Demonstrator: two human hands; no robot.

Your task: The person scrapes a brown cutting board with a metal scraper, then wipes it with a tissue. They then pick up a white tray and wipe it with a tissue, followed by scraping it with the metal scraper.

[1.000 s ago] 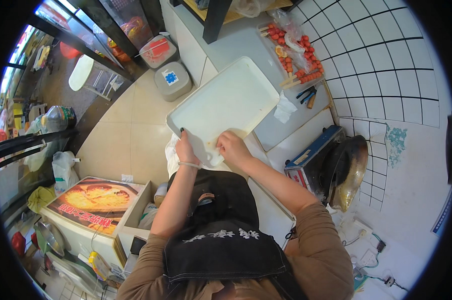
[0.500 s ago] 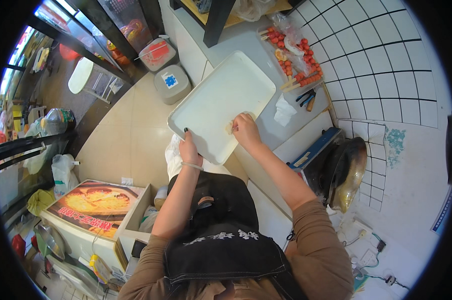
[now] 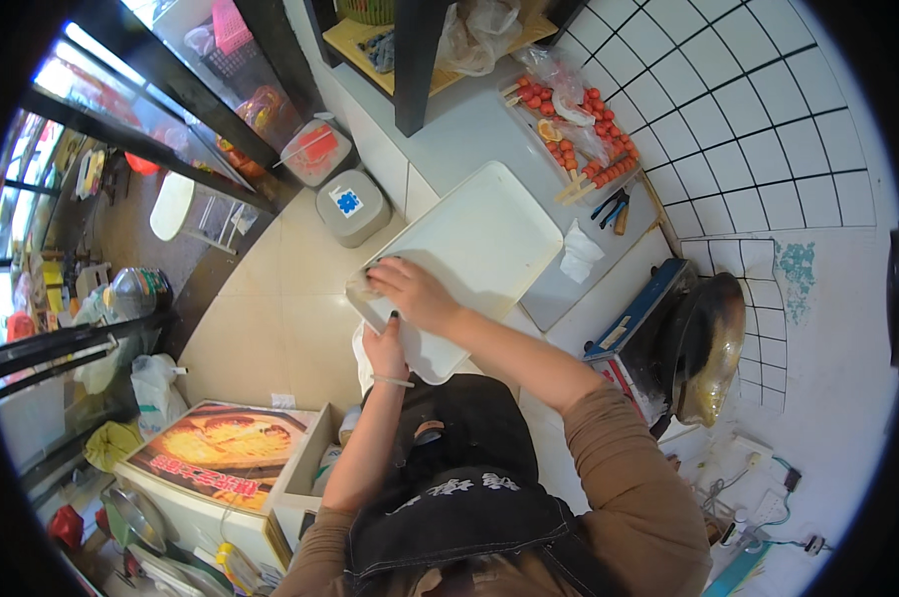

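Observation:
A shallow white rectangular tray (image 3: 494, 239) is tilted in front of me, its right part over the grey counter. My left hand (image 3: 385, 350) grips its near left edge, thumb over the rim. My right hand (image 3: 415, 296) crosses above the left one and reaches the tray's left corner. Under its fingers is a small beige piece that looks like a cloth (image 3: 364, 289), pressed against the tray and mostly covered.
Skewers of red fruit (image 3: 599, 111) lie at the back of the counter, near pliers (image 3: 609, 204) and crumpled white tissue (image 3: 580, 253). A dark wok (image 3: 703, 343) stands right. Lidded grey buckets (image 3: 352, 214) are at back left, a picture-topped cabinet (image 3: 221, 448) at near left.
My right hand has moved left across the tray, from its near right side to its left corner, with the beige piece. The left hand keeps its grip on the rim.

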